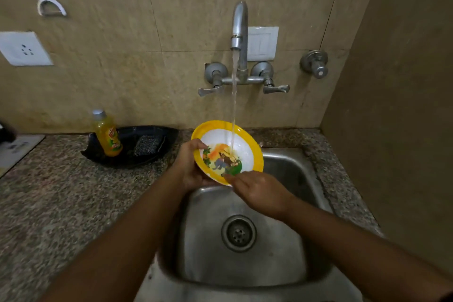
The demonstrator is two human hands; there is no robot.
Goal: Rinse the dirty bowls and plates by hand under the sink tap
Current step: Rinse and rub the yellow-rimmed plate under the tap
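Note:
A yellow-rimmed bowl [241, 146] with a white inside and a cartoon picture is tilted toward me above the steel sink [277, 247]. Water runs from the tap [239, 29] into the bowl's middle. My left hand [190, 167] grips the bowl's left rim, thumb over the edge. My right hand [257, 190] is at the bowl's near rim, its fingertips touching the inside by the picture. The fingers of both hands under the bowl are hidden.
A black tray [169, 137] on the granite counter [61, 198] left of the sink holds a yellow liquid bottle [107, 135] and a dark scrub pad [149, 146]. Two lever handles [210, 91] flank the tap. The side wall [397, 130] stands close on the right.

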